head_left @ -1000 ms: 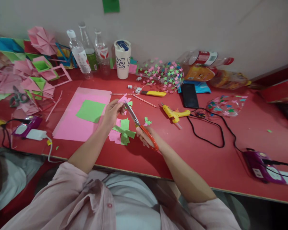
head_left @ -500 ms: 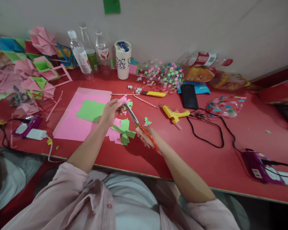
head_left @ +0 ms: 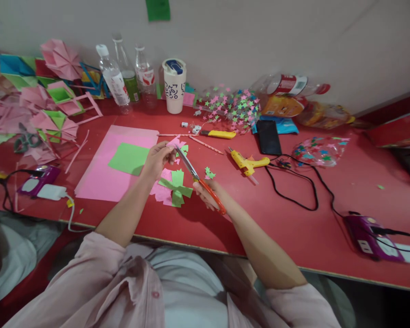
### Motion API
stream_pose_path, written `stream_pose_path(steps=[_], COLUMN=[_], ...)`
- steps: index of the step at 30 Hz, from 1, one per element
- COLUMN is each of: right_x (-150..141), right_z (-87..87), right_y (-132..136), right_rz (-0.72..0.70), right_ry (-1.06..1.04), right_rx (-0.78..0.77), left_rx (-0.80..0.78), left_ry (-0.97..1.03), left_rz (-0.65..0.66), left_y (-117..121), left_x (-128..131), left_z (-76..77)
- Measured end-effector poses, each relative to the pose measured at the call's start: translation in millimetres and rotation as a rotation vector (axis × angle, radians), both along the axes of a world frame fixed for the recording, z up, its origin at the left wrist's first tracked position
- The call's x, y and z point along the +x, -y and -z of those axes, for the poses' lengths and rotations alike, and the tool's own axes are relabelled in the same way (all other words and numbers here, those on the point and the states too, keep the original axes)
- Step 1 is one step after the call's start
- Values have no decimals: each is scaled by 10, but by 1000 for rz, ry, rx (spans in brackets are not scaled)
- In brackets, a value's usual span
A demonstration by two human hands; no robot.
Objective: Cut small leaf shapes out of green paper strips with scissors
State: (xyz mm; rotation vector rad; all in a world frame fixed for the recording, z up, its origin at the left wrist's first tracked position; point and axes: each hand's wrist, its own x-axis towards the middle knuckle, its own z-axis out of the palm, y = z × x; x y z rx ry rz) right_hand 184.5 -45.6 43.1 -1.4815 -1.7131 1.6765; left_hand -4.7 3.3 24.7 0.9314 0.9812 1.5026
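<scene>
Between the fingertips of my left hand [head_left: 160, 158] is a small piece of pink paper [head_left: 174, 142]. My right hand [head_left: 207, 193] is closed around the orange handles of a pair of scissors [head_left: 189, 166], whose blades point up and left to the pink paper. Below the blades lie green paper cutouts [head_left: 178, 191] over pink paper scraps [head_left: 162, 195]. A few small green paper stars [head_left: 209, 173] lie to the right of the scissors. By my left wrist, a green paper square [head_left: 128, 158] rests on a large pink sheet [head_left: 95, 182].
Behind my hands are a yellow cutter knife [head_left: 218, 134] and striped straws [head_left: 207, 145]. A yellow glue gun [head_left: 249, 163] and a black phone [head_left: 269, 137] lie right. Bottles [head_left: 114, 77] and a tumbler [head_left: 175, 89] stand along the wall. Folded paper shapes [head_left: 56, 98] crowd the left.
Both hands, the scissors and the pink paper stay almost where they were. Only a very slight shift of the whole view shows.
</scene>
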Motion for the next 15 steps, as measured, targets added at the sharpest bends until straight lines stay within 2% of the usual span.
stream_pose_path(steps=[15], right_x=[57], right_z=[79], right_y=[-5], right_rz=[-62], right_ry=[-130], right_rx=[3], left_rx=[58], left_ry=[-59], left_rz=[-39], left_y=[18], left_x=[6], left_z=[-6])
